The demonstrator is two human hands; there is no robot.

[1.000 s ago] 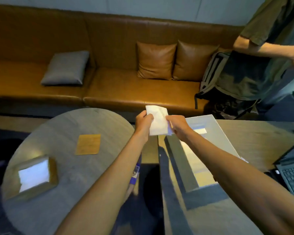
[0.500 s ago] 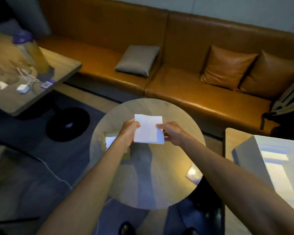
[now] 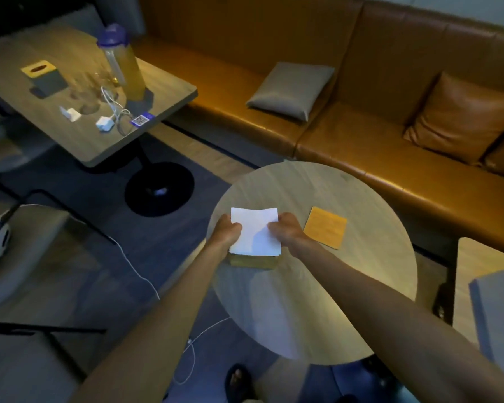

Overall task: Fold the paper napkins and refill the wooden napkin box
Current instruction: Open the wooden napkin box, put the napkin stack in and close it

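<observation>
Over the box (image 3: pixel 252 261) on the round table (image 3: pixel 317 315), left hand (image 3: pixel 226 232) and right hand (image 3: pixel 285 231) both pinch the folded napkins (image 3: pixel 255 231), looks like refill time, next just lower them in square

Looks like a café or lounge: long tan leather bench (image 3: pixel 361 135) with cushions (image 3: pixel 291 90) far right, small round table (image 3: pixel 317 301) near, pedestal table (image 3: pixel 70 141) with QR sticker (image 3: pixel 140 120) far left.
</observation>
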